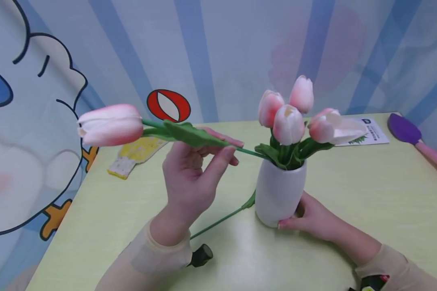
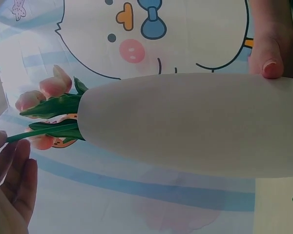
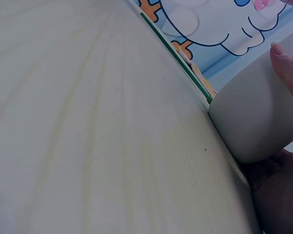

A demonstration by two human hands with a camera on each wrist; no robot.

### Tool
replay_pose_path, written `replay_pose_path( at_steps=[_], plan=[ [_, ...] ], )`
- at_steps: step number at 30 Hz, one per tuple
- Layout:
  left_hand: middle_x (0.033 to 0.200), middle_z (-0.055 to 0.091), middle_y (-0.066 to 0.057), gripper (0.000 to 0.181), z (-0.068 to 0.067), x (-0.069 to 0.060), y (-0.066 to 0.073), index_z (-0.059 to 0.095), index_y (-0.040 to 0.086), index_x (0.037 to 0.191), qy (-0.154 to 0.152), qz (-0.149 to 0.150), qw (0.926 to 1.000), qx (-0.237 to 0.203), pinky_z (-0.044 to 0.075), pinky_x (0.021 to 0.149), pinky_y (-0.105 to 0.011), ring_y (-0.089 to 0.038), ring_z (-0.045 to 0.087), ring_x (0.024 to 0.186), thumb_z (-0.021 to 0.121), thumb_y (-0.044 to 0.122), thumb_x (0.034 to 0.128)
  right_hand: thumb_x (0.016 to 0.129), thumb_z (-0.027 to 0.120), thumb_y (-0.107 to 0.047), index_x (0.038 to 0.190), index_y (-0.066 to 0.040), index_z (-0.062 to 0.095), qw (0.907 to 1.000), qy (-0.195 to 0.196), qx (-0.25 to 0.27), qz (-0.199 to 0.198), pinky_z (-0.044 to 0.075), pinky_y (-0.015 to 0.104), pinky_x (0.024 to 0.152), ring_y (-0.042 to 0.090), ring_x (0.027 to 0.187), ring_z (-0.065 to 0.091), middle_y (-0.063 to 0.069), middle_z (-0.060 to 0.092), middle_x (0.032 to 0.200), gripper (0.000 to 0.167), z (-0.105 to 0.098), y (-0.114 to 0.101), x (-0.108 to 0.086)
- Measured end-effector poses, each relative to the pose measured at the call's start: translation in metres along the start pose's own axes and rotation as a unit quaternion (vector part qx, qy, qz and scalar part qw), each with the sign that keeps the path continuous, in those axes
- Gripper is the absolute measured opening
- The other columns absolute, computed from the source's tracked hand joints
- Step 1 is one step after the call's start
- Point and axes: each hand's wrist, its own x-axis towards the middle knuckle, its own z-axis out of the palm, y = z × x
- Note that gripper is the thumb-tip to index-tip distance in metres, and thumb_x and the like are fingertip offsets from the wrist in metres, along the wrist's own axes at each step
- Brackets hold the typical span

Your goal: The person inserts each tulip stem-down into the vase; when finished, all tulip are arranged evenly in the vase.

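My left hand (image 1: 191, 180) pinches the green stem of a pink-and-white tulip (image 1: 111, 125) between thumb and fingers. This tulip lies nearly level, its bloom to the left, and its stem end reaches the mouth of a white vase (image 1: 279, 198). Low on its side, my right hand (image 1: 318, 218) grips the vase, which stands upright on the table. Several other tulips (image 1: 288, 125) stand in it, leaves bunched at the rim. In the left wrist view the held stem (image 2: 24, 135) meets the leaves at the opening; how far it goes in is hidden.
Another green stem (image 1: 222, 222) lies on the table (image 1: 349, 190), partly behind the vase and left forearm. A yellow-and-grey cloth-like item (image 1: 140, 153) lies at the back left. At the back right are a printed card (image 1: 376, 131) and a purple spatula (image 1: 404, 128) with a pink handle.
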Motion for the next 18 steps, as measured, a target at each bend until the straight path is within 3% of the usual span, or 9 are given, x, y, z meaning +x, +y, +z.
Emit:
replay_pose_path(
  at_steps=[10, 18],
  plan=[
    [0.093, 0.071, -0.029, 0.021, 0.0032, -0.0031, 0.0031, 0.058, -0.014, 0.105, 0.015, -0.033, 0.9993, -0.002, 0.064, 0.064, -0.04, -0.022, 0.074, 0.072, 0.068, -0.016, 0.0868, 0.083, 0.086, -0.012, 0.148, -0.007, 0.042, 1.0, -0.001, -0.003, 0.003, 0.045, 0.017, 0.105, 0.005, 0.126, 0.056, 0.013, 0.056, 0.144, 0.079, 0.0004, 0.0015, 0.0],
    [0.093, 0.073, -0.028, 0.022, 0.0096, -0.0053, 0.0064, 0.059, -0.013, 0.105, 0.007, -0.042, 0.9989, 0.018, 0.063, 0.063, -0.04, -0.025, 0.072, 0.067, 0.07, -0.017, 0.0862, 0.083, 0.086, -0.011, 0.149, -0.008, 0.041, 1.0, -0.001, 0.002, 0.001, 0.046, 0.019, 0.105, 0.007, 0.127, 0.056, 0.013, 0.055, 0.144, 0.08, 0.0002, 0.0021, -0.0002]
  ],
)
